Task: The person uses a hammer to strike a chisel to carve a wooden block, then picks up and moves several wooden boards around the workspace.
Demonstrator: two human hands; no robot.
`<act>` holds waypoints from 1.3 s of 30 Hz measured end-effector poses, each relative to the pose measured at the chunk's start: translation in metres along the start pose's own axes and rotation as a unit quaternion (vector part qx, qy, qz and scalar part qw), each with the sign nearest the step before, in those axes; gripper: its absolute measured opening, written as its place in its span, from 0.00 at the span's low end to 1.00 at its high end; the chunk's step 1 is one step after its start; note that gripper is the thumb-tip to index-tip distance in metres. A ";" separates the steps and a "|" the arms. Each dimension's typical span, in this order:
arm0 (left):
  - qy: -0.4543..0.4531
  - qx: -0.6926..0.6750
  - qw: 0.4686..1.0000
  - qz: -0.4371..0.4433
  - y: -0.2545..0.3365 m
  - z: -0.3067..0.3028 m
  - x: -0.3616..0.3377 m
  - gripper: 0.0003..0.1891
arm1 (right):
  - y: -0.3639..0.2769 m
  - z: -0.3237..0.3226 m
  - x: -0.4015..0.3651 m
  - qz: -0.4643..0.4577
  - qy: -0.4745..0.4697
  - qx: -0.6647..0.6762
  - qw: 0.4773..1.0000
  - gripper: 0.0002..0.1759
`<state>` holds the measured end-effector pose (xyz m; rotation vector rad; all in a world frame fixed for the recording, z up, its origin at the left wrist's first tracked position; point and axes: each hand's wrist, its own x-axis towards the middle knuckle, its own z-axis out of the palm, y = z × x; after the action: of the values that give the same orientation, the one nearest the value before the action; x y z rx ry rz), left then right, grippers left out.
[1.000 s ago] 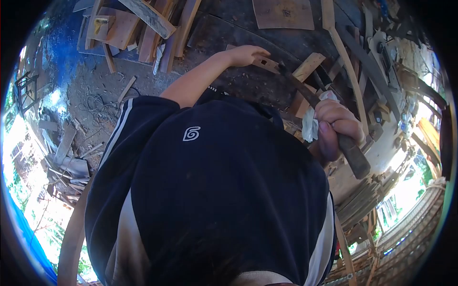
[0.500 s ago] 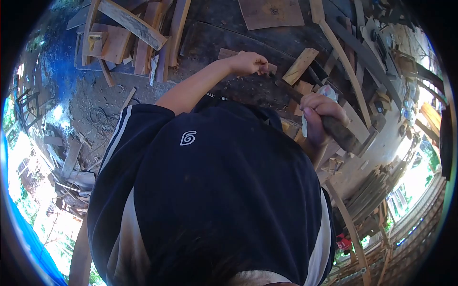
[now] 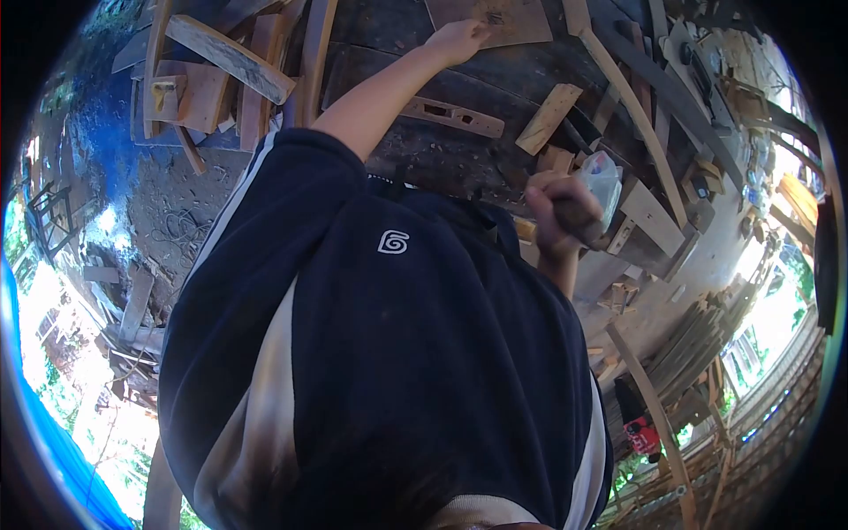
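My left hand is stretched forward to the lower left edge of a flat brown board, its fingers drawn together beside a small dark pile. Whatever is between them is too small to make out. Nearer my body, a wooden piece with cut slots lies on the dark work surface, touched by neither hand. On the right, my right hand is closed around a thick dark wooden tool, seen nearly end-on. A clear plastic bag is just beyond that hand.
A short wood block lies right of the slotted piece. Planks are stacked at the upper left, and long strips run down the right. Cords lie on the ground at left. Something red shows at the lower right.
My left hand has moved forward from the slotted piece to the flat board, uncovering the slots. My right hand has drawn slightly left, and its tool has swung from lengthwise to nearly end-on.
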<state>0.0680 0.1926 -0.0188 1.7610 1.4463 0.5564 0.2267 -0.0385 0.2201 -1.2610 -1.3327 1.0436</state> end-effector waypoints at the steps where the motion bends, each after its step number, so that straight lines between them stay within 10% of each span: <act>1: -0.007 -0.015 1.000 -0.011 -0.009 -0.002 -0.013 0.19 | 0.006 0.004 0.000 -0.027 -0.024 -0.011 0.999 0.09; 9: 0.041 0.034 0.997 -0.050 -0.052 -0.021 -0.074 0.14 | 0.014 0.033 0.016 -0.026 -0.107 -0.100 0.989 0.09; 20: 0.018 0.238 0.968 -0.083 0.010 0.061 0.002 0.46 | 0.021 0.021 0.000 0.012 -0.071 -0.063 0.995 0.09; 24: 0.013 0.133 0.990 -0.054 0.016 0.077 0.026 0.41 | 0.022 0.013 -0.003 0.014 -0.032 -0.052 0.998 0.09; 26: 0.249 0.157 0.954 0.054 -0.017 0.102 0.039 0.21 | 0.023 0.009 -0.004 -0.001 -0.031 -0.059 0.998 0.09; 29: 0.126 -0.072 0.987 0.066 -0.004 0.036 -0.007 0.33 | 0.021 0.009 0.003 -0.039 -0.038 -0.076 0.996 0.09; 33: 0.055 -0.172 0.981 -0.076 -0.023 -0.021 -0.074 0.17 | 0.025 0.020 0.015 -0.091 -0.076 -0.100 0.988 0.10; 39: 0.028 -0.022 0.999 0.002 -0.056 -0.055 -0.169 0.20 | 0.036 0.045 0.034 -0.116 -0.240 -0.112 0.957 0.11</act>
<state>-0.0513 0.0500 -0.0064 1.7275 1.4580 0.6391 0.1886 0.0003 0.1811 -1.0076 -1.9686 1.0913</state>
